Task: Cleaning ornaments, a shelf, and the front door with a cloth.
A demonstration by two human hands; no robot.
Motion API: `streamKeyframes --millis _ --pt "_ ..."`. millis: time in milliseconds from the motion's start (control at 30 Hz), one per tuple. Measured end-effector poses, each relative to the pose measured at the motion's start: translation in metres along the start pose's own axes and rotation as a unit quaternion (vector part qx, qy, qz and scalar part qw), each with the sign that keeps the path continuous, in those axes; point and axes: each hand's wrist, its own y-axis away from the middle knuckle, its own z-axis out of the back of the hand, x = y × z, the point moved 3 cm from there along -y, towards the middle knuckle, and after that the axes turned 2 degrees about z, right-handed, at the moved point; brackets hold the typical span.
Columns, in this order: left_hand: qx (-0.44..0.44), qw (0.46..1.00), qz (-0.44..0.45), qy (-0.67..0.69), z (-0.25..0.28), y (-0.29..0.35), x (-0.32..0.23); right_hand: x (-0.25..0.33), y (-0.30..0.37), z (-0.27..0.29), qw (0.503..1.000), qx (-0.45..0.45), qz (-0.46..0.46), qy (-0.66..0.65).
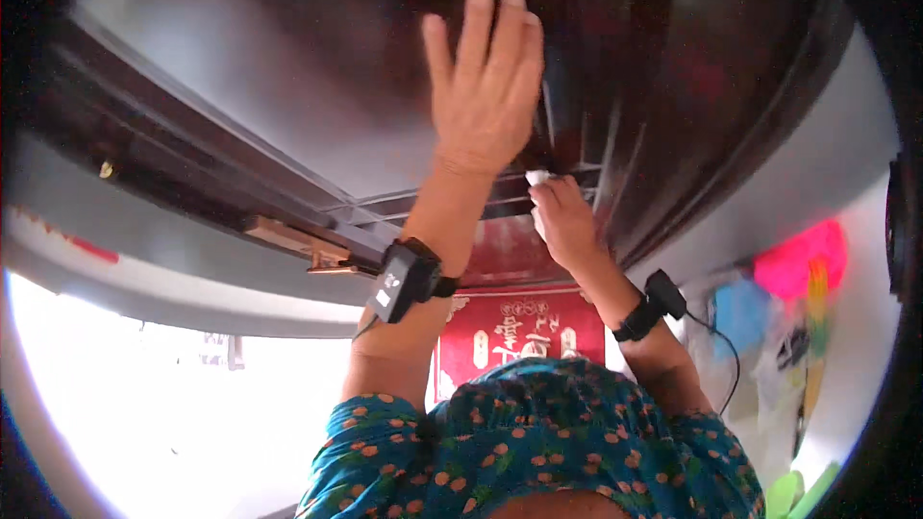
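My left hand (pixel 486 86) lies with its fingers stretched out against a dark brown, glossy door-like panel (pixel 317 106). It holds nothing. Lower and to the right, my right hand (pixel 567 216) is closed around a crumpled white cloth or tissue (pixel 537 177); which of the two I cannot tell. The white piece sticks out past the fingertips, close to the panel's moulded edge strips (pixel 601 149). Black devices on straps sit on both my forearms, the left one (pixel 409 279) and the right one (pixel 654 308), each with a cable.
A red mat (pixel 519 322) with pale lettering lies below. Bright light fills an opening (pixel 144 404) at the left. Pink (pixel 808 255) and blue (pixel 740 312) items hang by the right wall. A light brown wooden piece (pixel 312 245) juts out beside the panel's lower edge.
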Motion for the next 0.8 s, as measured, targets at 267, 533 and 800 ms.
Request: streamKeyframes --millis 267,533,800 --pt "-0.002 1.000 -0.012 -0.001 0.003 -0.001 -0.004 0.002 -0.033 0.026 0.993 -0.075 0.085 -0.007" --pt "0.032 0.990 -0.024 0.137 0.008 0.004 0.008 0.031 -0.097 0.063 0.970 -0.158 0.170 0.071" --pt "0.101 0.991 0.055 0.064 0.057 0.011 0.109 0.061 -0.173 0.120 0.936 -0.259 0.202 0.128"
